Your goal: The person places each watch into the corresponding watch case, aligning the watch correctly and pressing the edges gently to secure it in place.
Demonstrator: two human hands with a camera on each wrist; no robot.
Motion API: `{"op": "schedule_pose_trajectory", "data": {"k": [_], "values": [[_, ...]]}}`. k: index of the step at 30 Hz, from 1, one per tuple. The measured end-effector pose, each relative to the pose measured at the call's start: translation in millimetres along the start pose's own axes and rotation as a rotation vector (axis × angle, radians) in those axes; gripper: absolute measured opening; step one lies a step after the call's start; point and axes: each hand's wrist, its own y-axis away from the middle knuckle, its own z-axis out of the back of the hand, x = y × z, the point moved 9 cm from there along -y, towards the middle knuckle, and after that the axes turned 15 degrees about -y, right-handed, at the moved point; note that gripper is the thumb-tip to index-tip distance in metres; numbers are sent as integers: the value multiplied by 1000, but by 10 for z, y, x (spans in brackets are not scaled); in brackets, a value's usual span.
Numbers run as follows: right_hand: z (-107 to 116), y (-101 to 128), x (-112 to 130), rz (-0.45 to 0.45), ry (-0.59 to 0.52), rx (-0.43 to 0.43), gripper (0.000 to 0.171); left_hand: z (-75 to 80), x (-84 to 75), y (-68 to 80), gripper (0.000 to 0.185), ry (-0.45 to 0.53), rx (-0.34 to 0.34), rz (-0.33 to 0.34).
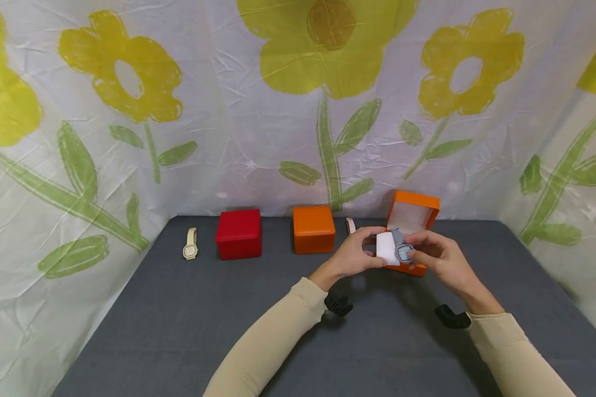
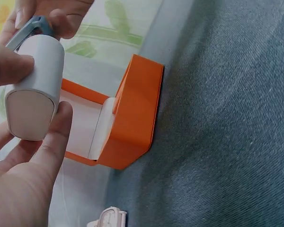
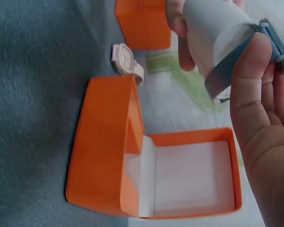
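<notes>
Left hand: I see it raised above the grey cloth tabletop, fingers and thumb curled round the white oval watch cushion; in the left wrist view the thumb and a finger press the cushion's two sides.
Right hand: fingers curled, gripping the blue-grey strap wristwatch where it wraps the cushion; in the right wrist view the thumb lies across the strap.
White oval watch cushion: held between both my hands, in the air, just near of the open box and clear of it.
Blue-grey strap wristwatch: wrapped round the right end of the cushion, its case turned toward my right hand; I cannot tell whether the clasp is fastened.
Open orange square watch box with white lining: on the tabletop just beyond the hands, lid upright at the far side, cavity showing only white lining in both wrist views.
Closed orange square box: left of the open box, near the far edge of the table.
Closed red square box: further left, same row.
Pale pink wristwatch: lying flat between the closed orange box and the open one.
Cream-strap wristwatch: lying flat at the far left, beside the red box.
White backdrop sheet printed with yellow flowers: hung behind and at both sides of the table.
</notes>
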Motion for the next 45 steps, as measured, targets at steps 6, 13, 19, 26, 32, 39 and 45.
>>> {"op": "schedule_pose_trajectory", "data": {"k": [6,13,19,26,32,39,45], "values": [[-21,10,-25,2,-1,-31,30,9,80,15,67,51,-48,12],[-188,46,132,110,178,-45,45,43,114,75,65,120,-131,39],[-360,74,281,152,321,-60,60,51,132,164,65,191,-176,91],[-247,78,101,244,399,-89,64,39,125,193,66,229,-162,90],[-228,95,49,288,405,-108,64,55,121,240,70,247,-143,95],[-356,129,274,373,421,-124,64,89,89,251,69,232,-153,84],[-429,159,445,428,456,-156,63,82,62,255,67,264,-151,84]]}}
